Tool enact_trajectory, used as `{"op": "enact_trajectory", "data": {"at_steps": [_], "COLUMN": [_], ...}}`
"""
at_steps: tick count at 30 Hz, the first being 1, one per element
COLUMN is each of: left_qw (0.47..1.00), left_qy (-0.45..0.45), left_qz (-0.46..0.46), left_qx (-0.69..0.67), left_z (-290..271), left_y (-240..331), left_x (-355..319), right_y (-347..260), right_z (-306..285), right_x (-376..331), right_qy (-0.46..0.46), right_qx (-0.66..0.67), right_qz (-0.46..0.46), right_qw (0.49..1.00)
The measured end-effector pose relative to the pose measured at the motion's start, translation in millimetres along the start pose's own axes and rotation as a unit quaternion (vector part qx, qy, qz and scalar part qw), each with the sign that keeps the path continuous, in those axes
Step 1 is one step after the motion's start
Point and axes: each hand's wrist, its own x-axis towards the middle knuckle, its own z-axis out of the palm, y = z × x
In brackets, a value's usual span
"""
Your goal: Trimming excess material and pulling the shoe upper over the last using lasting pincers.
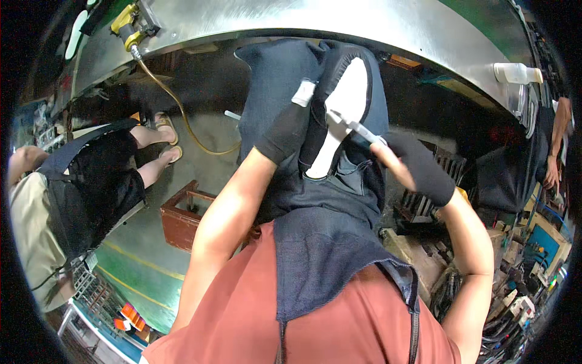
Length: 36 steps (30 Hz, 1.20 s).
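A shoe upper (354, 91) lies sole side up on my lap, its white bottom showing and black material gathered round the toe. The toe points away from me. My left hand (290, 126), in a black fingerless glove, is closed on the shoe's left side; a white patch covers the fingertips. In my right hand (418, 167), gloved the same way, is a slim grey-handled tool (367, 131). Its metal head rests at or just over the white bottom, about mid-length. The tool's exact kind cannot be made out. A dark denim apron (327, 261) covers my lap.
A metal workbench (388, 21) curves across the far side, carrying a yellow air tool (126, 29) with a hose (179, 109), and a clear bottle (515, 73). A brown stool (179, 218) stands left. Other people sit left and right. Clutter (515, 291) lies right.
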Motion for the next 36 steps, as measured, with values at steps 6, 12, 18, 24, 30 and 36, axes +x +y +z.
{"op": "enact_trajectory", "data": {"at_steps": [6,12,18,24,30,36], "left_qw": [0.977,0.877,0.988,0.94,0.94,0.962], "left_qy": [-0.027,-0.178,0.066,-0.106,-0.013,-0.116], "left_qz": [-0.18,-0.008,-0.047,-0.274,0.149,-0.217], "left_qx": [-0.113,0.447,0.131,-0.171,0.307,-0.117], "left_z": [11,44,47,10,-9,3], "left_y": [3,-3,-25,-1,-24,-34], "left_x": [4,5,-1,10,-2,6], "right_y": [-28,45,13,-94,-55,-29], "right_z": [-25,36,-31,-4,6,24], "right_x": [10,18,5,-14,-2,-1], "right_qy": [-0.04,0.146,-0.059,-0.001,-0.007,-0.003], "right_qx": [-0.021,-0.211,-0.194,-0.118,-0.251,-0.174], "right_qz": [0.032,-0.035,-0.011,-0.328,-0.161,-0.233], "right_qw": [0.998,0.966,0.979,0.937,0.955,0.957]}}
